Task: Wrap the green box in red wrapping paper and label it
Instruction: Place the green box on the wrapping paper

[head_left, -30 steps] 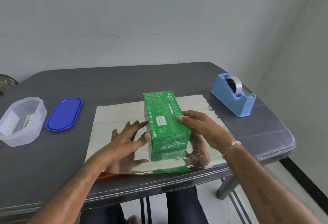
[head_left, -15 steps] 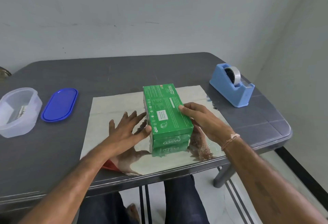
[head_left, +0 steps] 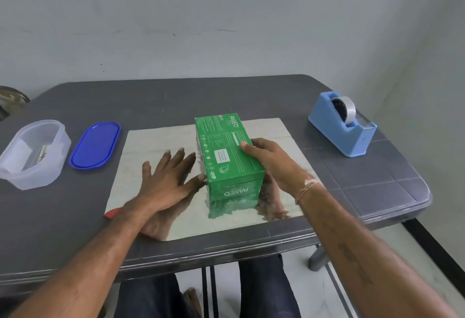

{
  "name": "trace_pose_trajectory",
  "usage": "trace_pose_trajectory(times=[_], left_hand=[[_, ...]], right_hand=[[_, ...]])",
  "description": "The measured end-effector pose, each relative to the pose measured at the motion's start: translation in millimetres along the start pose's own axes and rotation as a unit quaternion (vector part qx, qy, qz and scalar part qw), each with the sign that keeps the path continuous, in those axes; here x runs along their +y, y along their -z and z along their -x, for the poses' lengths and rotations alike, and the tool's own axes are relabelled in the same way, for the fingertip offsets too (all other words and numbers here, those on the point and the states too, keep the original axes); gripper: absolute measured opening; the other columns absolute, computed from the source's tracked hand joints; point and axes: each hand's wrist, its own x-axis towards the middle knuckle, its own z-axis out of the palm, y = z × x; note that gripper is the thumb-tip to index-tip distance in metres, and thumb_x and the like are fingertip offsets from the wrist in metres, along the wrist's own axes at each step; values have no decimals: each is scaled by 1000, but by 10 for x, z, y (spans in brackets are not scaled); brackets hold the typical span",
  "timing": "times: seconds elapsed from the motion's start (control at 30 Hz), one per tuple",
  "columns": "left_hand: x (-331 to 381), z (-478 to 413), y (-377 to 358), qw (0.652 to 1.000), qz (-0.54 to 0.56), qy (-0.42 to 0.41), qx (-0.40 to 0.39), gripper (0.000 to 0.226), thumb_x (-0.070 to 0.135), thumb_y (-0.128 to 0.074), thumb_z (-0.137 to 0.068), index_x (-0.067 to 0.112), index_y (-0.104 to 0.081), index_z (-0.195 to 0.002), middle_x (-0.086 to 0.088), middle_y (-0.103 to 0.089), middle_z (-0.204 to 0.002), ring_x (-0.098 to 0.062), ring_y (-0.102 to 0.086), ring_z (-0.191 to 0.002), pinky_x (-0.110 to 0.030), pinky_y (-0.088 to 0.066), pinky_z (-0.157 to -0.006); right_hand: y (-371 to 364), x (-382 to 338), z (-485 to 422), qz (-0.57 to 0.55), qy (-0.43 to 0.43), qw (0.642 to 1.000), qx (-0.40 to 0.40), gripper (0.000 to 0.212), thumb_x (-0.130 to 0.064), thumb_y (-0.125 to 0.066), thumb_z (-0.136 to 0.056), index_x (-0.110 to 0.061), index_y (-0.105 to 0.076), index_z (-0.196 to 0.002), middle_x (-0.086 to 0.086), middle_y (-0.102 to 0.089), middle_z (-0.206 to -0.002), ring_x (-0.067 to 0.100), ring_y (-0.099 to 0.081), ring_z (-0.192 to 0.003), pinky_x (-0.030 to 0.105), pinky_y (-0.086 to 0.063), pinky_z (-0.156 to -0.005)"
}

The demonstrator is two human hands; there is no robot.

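Observation:
A green box lies lengthwise on a sheet of wrapping paper spread on the table. The paper's shiny silver side faces up, and a red corner of its underside shows at the near left. My left hand lies flat on the paper left of the box with fingers spread, its thumb touching the box's near left corner. My right hand holds the box's right side, its fingers curled over the top right edge.
A blue tape dispenser with a roll of clear tape stands at the right of the grey table. At the left are a clear plastic container and its blue lid. The table's near edge is just below the paper.
My left hand has settled flat onto the paper beside the box. The right hand stays on the box's right side, and the box has barely moved.

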Motion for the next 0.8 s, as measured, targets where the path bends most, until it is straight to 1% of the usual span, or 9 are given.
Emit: trace_pose_trajectory(times=[0.1,0.17,0.23,0.37,0.47,0.53,0.6,0.67,0.8], left_hand=[[-6,-1,31,993,116,9,17,98,92,-20,-76,40,-29,-159,7,-15,-171,-15,-4,-158,-62,0,-123],[15,-6,51,959,282,17,11,82,89,-32,-86,45,-34,-156,9,-22,-169,-5,-5,-155,-56,2,-127],[24,-49,68,932,363,9,-9,78,90,-42,-83,56,-33,-152,13,-29,-166,-6,-14,-155,-56,-3,-127],[54,-106,99,937,347,-5,-49,74,95,-46,-76,70,-30,-144,24,-35,-161,-6,-19,-155,-57,-1,-127],[95,-107,121,959,280,0,-35,82,100,-35,-73,66,-27,-148,18,-33,-163,-9,-9,-157,-53,13,-124],[112,-118,114,963,267,-7,-25,85,99,-33,-75,61,-29,-151,16,-37,-161,-9,-12,-157,-50,14,-123],[108,-130,111,948,316,-22,-36,82,95,-41,-77,59,-34,-150,20,-45,-155,-9,-34,-150,-50,-8,-128],[109,-124,104,932,358,-33,-47,80,93,-47,-78,58,-37,-149,23,-53,-148,-7,-50,-138,-42,-34,-121],[125,-116,112,925,375,-36,-46,78,91,-50,-78,59,-39,-148,22,-53,-149,-6,-49,-139,-44,-35,-121]], right_hand=[[-9,-14,3,35,25,999,7,45,-48,-63,-98,-9,-66,-121,2,-78,-110,18,-75,-100,30,-58,-89],[52,6,31,43,30,999,1,47,-49,-63,-97,-8,-67,-119,3,-78,-109,19,-75,-101,34,-56,-95],[119,25,39,41,20,999,-10,49,-49,-67,-93,-6,-68,-117,6,-78,-109,24,-75,-102,40,-54,-101],[196,50,14,19,10,1000,-12,42,-37,-72,-93,-1,-68,-114,13,-77,-108,33,-73,-105,46,-55,-102],[221,40,37,12,5,1000,-15,42,-36,-70,-95,0,-66,-116,14,-77,-110,36,-72,-108,45,-55,-102],[224,29,50,18,0,1000,-11,43,-38,-69,-95,-1,-67,-116,14,-76,-111,38,-71,-108,52,-53,-103],[210,28,55,14,-7,1000,-4,42,-39,-70,-95,-2,-66,-115,19,-75,-111,47,-68,-109,62,-51,-102],[185,20,68,11,-8,1000,3,41,-37,-70,-95,-1,-65,-113,22,-74,-111,50,-67,-109,64,-51,-101],[172,19,88,14,-10,1000,8,40,-36,-70,-95,0,-64,-112,24,-73,-111,51,-67,-108,64,-52,-100]])
